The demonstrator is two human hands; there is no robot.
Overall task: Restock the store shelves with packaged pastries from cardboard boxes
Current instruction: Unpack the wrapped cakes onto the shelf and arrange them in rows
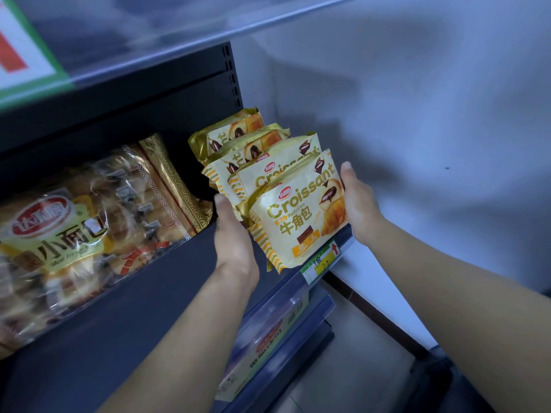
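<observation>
Yellow foil croissant packs (298,225) stand in a file at the right-hand end of the shelf (149,308). The foremost one sits at the front right corner, just above the price label (320,260) on the front edge.

You have the file flanked. Your left hand (235,234) is against its left side and your right hand (357,201) against its right, each thumb lying straight up along the wrapper edge. The fingers of both are hidden behind the packs, so I cannot tell whether they curl round or press flat. My reading is that you are squaring the row and holding it upright. These soft pillow packs would likely flop or slide off the open end toward the wall (417,114) if left loose.

Each pack stands on its lower edge with the printed face toward you and the front edge, leaning back slightly. The "Croissant" lettering runs along the pack's width, roughly parallel to the front edge. The row's long axis runs from that front corner back toward the rear panel.

A large bread bag (59,234) and a gold patterned pack (176,180) fill the shelf to the left, with bare shelf between them and your left hand.
</observation>
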